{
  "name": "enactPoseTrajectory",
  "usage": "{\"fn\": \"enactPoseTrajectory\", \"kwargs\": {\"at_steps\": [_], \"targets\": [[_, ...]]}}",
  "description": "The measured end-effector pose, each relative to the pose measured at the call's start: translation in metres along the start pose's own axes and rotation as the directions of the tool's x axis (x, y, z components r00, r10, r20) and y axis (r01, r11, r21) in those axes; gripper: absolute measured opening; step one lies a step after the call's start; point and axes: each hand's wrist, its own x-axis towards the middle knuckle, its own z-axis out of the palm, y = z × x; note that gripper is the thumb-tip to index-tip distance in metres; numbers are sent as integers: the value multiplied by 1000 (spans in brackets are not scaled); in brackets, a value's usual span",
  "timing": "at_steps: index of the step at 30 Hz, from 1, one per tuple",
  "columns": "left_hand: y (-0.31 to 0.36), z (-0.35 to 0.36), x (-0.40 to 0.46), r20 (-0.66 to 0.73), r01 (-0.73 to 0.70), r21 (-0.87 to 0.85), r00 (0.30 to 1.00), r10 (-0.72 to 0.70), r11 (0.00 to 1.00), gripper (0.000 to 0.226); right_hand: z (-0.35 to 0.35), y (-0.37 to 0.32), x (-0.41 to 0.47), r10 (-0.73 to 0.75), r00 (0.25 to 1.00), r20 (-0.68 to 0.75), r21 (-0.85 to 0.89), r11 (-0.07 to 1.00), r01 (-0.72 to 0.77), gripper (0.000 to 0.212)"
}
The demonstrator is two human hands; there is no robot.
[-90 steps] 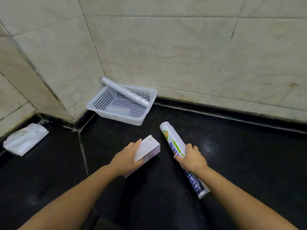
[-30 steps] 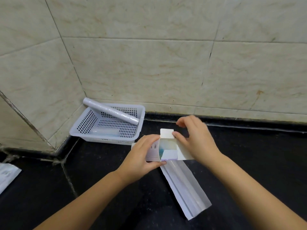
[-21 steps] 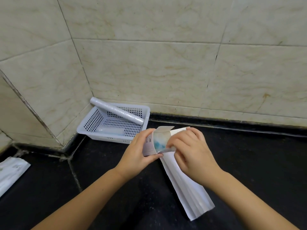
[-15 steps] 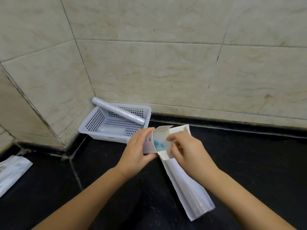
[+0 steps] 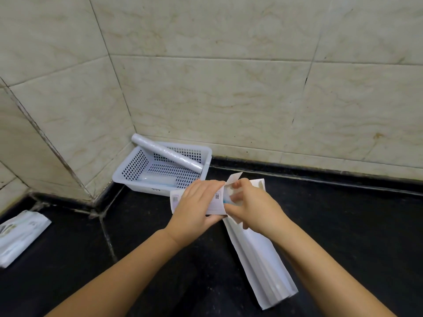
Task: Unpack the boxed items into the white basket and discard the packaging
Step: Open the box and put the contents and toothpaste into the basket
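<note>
I hold a small white box (image 5: 177, 200) with a barcode just above the black counter; my left hand (image 5: 194, 209) grips its body. My right hand (image 5: 249, 204) has its fingers inside the box's open right end, pinching a pale blue item (image 5: 229, 200) that mostly stays hidden. The box's flap (image 5: 233, 179) sticks up. The white basket (image 5: 137, 179) sits in the tiled corner behind my hands, with a clear plastic roll (image 5: 167, 153) leaning across its rim and a flat pale item (image 5: 158, 179) on its floor.
A long flattened white carton (image 5: 263, 259) lies on the counter under my right forearm. A white packet (image 5: 18, 236) lies at the far left edge. Beige tiled walls close off the back and left. The black counter (image 5: 354, 225) stretches to the right.
Three seconds ago I held a box and a printed roll; the roll is gone from view. Over the last second the flap opened and my right fingers went into the box.
</note>
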Motion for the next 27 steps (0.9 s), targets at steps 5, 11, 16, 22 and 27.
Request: {"fn": "enactPoseTrajectory", "kwargs": {"at_steps": [5,11,16,22,27], "targets": [[-2,12,0,95,-78,69,993,71,995,59,14,9,16,-41,997,61,-125,991,49,30],[-21,16,-10,95,43,76,994,-50,996,68,8,35,24,-34,998,56,76,997,30,28],[-53,32,-47,158,320,102,930,-333,942,72,-4,62,26,12,997,76,104,994,-20,23],[-65,54,-71,579,522,242,599,-553,818,110,-3,85,27,46,995,85,349,934,-73,12],[-45,15,-29,533,725,-652,645,-548,220,82,5,91,31,31,988,150,590,799,-115,12]]}}
